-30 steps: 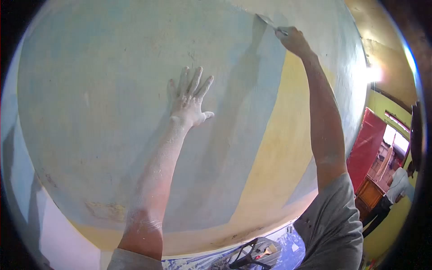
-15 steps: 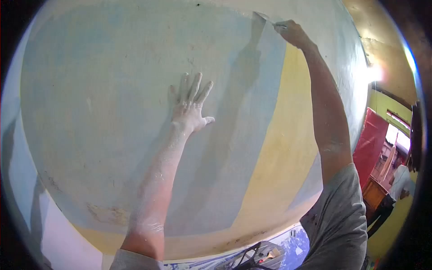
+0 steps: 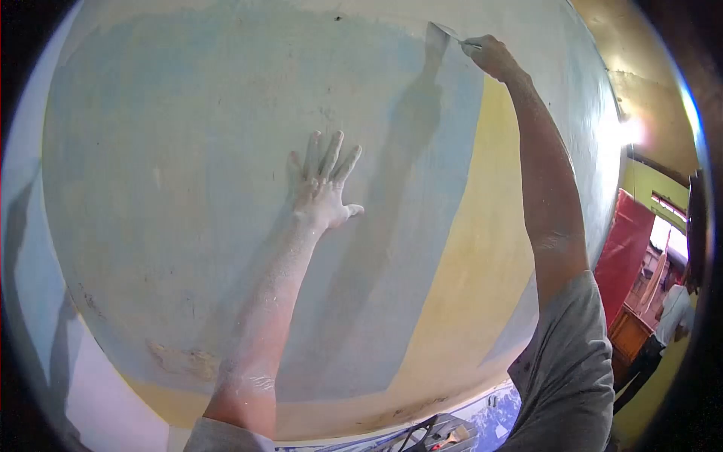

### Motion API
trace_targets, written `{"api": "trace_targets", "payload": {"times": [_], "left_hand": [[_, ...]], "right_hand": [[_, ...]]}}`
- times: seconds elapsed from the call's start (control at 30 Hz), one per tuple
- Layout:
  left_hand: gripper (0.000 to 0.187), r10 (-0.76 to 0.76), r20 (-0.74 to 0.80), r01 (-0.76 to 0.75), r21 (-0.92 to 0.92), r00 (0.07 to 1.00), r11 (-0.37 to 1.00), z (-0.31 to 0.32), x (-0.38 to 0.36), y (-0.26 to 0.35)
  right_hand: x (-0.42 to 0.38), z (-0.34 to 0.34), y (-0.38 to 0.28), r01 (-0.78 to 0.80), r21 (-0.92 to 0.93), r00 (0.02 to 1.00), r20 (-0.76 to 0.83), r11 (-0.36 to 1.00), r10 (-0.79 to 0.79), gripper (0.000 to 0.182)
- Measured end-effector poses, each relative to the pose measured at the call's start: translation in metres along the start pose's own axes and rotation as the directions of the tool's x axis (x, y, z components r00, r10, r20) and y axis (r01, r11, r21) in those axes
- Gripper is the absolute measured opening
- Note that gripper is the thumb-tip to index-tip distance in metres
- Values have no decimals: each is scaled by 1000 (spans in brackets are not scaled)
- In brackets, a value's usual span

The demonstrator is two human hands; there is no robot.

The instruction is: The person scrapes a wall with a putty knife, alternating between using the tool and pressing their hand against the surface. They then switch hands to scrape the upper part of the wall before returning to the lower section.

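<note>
A broad painted wall (image 3: 248,264) in worn blue-grey with a yellow stripe (image 3: 452,279) fills most of the head view. My left hand (image 3: 324,192), dusted with white, lies against it near the middle, fingers spread and holding nothing. Up at the top right, my right hand (image 3: 489,56) is wrapped around the handle of a putty knife (image 3: 441,35). Its flat blade points left and seems to meet the wall just below a pale upper band. A long shadow of my right arm falls across the wall below the blade.
At the bottom, several items lie on a grey surface (image 3: 452,437) near a white-stained blue floor covering (image 3: 493,414). To the far right, a person (image 3: 666,324) stands beside a wooden cabinet (image 3: 629,331) and a red panel (image 3: 623,248). A lamp (image 3: 631,130) glows near the ceiling.
The view has shifted slightly, so the wall and my left hand appear a little lower. My right hand still grips the putty knife, its blade now showing wider.
</note>
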State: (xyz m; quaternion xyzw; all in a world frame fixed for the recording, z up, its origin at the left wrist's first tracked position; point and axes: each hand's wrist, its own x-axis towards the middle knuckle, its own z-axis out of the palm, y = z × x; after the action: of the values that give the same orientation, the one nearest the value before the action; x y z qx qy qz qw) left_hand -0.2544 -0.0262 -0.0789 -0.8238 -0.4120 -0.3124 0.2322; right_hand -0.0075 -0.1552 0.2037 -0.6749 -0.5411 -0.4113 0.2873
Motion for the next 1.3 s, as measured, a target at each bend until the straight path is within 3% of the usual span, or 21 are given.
{"api": "trace_targets", "payload": {"times": [0.07, 0.13, 0.17, 0.2, 0.3, 0.33, 0.4, 0.43, 0.5, 0.6, 0.63, 0.73, 0.8, 0.9, 1.0, 1.07, 1.13, 1.17, 1.2, 1.27, 1.3], "left_hand": [[107, 2, -2, -2, 3, 1000, 1000, 1, -1, 2], [107, -17, -27, 17, 9, 999, 1000, 1, 0, -3], [108, -10, -33, 10, 1, 999, 1000, 2, 0, -5], [108, 12, -27, -12, -9, 1000, 1000, 3, -2, -2], [109, 1, -43, -1, 8, 999, 1000, 5, -1, 0], [109, 5, -36, -5, 3, 999, 1000, 6, -3, 1], [110, 8, -24, -8, 2, 1000, 1000, 4, -1, -2], [110, 4, -28, -4, 3, 1000, 1000, 3, -1, -4], [111, -2, -33, 2, -2, 999, 1000, 4, -1, 0], [107, -13, -14, 13, 31, 1000, 999, 5, -1, 1], [107, -15, -18, 16, 31, 1000, 999, 4, -1, 1], [107, -5, 0, 5, 43, 1000, 999, 5, -2, -1], [107, -17, -21, 17, 33, 1000, 999, 3, -3, 2], [107, -11, -54, 12, 19, 998, 1000, 6, -3, 0], [107, -8, -54, 9, 22, 999, 1000, 7, -3, 0], [107, -12, -34, 12, 11, 999, 1000, 2, 0, 1], [107, -9, 7, 9, -2, 1000, 1000, 3, -4, 2], [107, -12, 5, 12, 16, 1000, 1000, 2, -3, 3], [107, -22, -2, 22, 31, 1000, 999, 2, -3, 1], [107, -29, -22, 30, 17, 999, 999, 5, -3, -1], [107, -20, -32, 20, 19, 999, 1000, 7, -3, 0]], "right_hand": [[-3, 12, 8, -18, -13, 1000, -13, 1000, 18, 37], [8, 39, 37, 227, -78, 944, -228, 971, -239, 37], [13, 40, 37, 276, -65, 927, -246, 959, -283, 38], [16, 38, 42, 269, -61, 930, -244, 961, -276, 38], [-2, -1, -2, -3, -18, 1000, -19, 1000, 2, 38], [-4, 7, 10, -7, -21, 1000, -11, 1000, 7, 38], [5, 18, 30, 225, -15, 967, -115, 974, -225, 38], [6, 10, 18, 229, -15, 966, -119, 973, -230, 38], [-2, -12, 3, 61, -32, 996, 60, 998, -59, 37], [12, 16, 20, 184, -58, 978, -89, 981, -188, 37], [9, 20, 15, 83, -122, 992, -80, 989, -93, 37], [3, 6, 11, 196, -101, 980, -17, 975, -198, 38], [1, 4, 13, 179, -41, 980, -85, 983, -182, 38], [1, 21, 8, 57, -138, 995, -77, 989, -68, 38], [10, 27, 13, 106, -15, 981, -162, 994, -107, 38], [14, 11, 5, 118, -25, 983, -136, 993, -121, 37], [-1, 2, -5, -14, 4, 999, 41, 1000, 14, 36], [0, 11, 5, -22, 37, 1000, -11, 999, 22, 36], [7, 23, 20, -12, 29, 1000, -14, 999, 13, 36], [19, 41, 37, 298, -135, 892, -313, 945, -326, 37], [20, 38, 39, 295, -134, 893, -312, 946, -323, 37]]}}
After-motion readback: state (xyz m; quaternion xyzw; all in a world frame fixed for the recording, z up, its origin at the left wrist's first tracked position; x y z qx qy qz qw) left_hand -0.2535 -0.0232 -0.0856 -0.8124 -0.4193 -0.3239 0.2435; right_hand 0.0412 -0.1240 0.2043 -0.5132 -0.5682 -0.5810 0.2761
